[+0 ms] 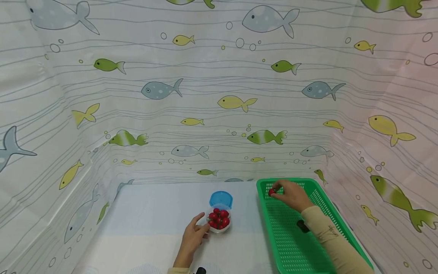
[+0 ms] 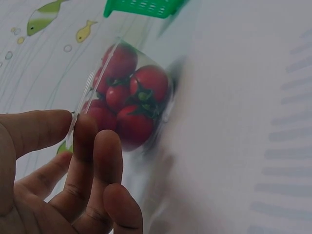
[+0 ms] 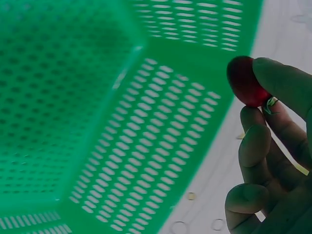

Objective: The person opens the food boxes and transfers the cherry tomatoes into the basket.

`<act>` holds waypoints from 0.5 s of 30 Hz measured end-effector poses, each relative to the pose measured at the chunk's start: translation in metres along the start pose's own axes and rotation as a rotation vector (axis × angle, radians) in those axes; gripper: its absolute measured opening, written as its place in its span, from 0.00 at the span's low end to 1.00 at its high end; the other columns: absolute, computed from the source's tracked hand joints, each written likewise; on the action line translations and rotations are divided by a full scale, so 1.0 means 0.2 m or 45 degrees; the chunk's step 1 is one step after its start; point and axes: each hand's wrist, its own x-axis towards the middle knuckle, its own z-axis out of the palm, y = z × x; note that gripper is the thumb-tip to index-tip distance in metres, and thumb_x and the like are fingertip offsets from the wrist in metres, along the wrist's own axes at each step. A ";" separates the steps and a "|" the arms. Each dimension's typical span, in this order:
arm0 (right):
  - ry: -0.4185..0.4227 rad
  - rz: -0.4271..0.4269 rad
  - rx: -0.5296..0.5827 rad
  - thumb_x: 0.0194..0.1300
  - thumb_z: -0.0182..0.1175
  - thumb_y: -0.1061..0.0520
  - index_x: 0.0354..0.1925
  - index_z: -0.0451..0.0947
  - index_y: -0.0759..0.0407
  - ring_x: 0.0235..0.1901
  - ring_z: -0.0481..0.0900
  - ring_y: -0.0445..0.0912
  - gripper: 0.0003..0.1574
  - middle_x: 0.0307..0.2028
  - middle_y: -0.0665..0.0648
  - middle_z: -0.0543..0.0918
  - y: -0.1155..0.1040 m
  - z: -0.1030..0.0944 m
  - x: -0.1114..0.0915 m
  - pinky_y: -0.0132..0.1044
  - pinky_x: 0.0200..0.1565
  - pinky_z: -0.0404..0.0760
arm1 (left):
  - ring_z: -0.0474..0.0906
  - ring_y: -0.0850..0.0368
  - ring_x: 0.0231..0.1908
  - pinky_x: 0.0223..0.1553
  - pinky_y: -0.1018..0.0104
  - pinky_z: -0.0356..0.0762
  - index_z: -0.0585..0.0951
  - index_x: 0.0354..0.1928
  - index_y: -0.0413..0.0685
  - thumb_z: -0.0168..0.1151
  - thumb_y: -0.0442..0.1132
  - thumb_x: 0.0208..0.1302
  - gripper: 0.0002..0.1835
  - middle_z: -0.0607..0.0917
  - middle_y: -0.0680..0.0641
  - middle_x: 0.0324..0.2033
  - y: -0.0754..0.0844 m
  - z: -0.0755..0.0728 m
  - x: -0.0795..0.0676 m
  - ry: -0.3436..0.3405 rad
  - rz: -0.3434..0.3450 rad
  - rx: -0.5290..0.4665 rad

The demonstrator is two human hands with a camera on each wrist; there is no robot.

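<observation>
My right hand (image 1: 291,195) pinches a single cherry tomato (image 3: 245,82) between thumb and fingers, over the far left part of the green plastic basket (image 1: 268,228). A bit of green stem shows on that tomato in the right wrist view. My left hand (image 1: 194,236) is at the left side of a small clear plastic container (image 1: 219,230), its thumb and a finger pinching the rim in the left wrist view. Inside the container lie several red cherry tomatoes (image 2: 134,127), some with green stems. Its blue lid (image 1: 221,198) hangs flipped back on the far side.
The basket has slotted walls and a perforated floor, and stands right of the container. A white cloth (image 1: 147,217) covers the table. Behind and at both sides rises a fish-printed sheet (image 1: 219,144).
</observation>
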 end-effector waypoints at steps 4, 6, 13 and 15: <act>-0.054 0.013 -0.037 0.61 0.74 0.50 0.43 0.82 0.52 0.41 0.83 0.49 0.15 0.38 0.49 0.85 0.06 0.03 -0.02 0.51 0.43 0.81 | 0.85 0.50 0.33 0.25 0.66 0.69 0.65 0.74 0.41 0.64 0.44 0.71 0.34 0.88 0.46 0.35 0.00 0.00 0.00 -0.005 -0.005 0.003; -0.080 0.022 -0.039 0.60 0.74 0.51 0.42 0.82 0.53 0.41 0.83 0.49 0.14 0.38 0.49 0.85 0.08 0.05 -0.03 0.51 0.43 0.80 | 0.85 0.50 0.33 0.25 0.67 0.70 0.66 0.74 0.41 0.64 0.44 0.70 0.34 0.87 0.45 0.34 0.00 0.00 0.00 -0.003 -0.011 0.012; -0.119 0.027 -0.029 0.60 0.74 0.51 0.40 0.82 0.54 0.40 0.84 0.50 0.14 0.36 0.49 0.85 0.14 0.10 -0.07 0.50 0.42 0.81 | 0.85 0.50 0.32 0.25 0.67 0.70 0.66 0.74 0.42 0.64 0.44 0.70 0.34 0.87 0.45 0.34 0.01 0.00 -0.01 0.003 -0.010 0.016; -0.127 0.033 -0.004 0.59 0.75 0.52 0.39 0.82 0.54 0.39 0.83 0.51 0.13 0.35 0.49 0.84 0.15 0.12 -0.07 0.49 0.41 0.81 | 0.85 0.49 0.32 0.24 0.66 0.69 0.66 0.74 0.41 0.64 0.44 0.70 0.34 0.87 0.44 0.34 0.01 0.00 -0.01 -0.001 -0.003 0.011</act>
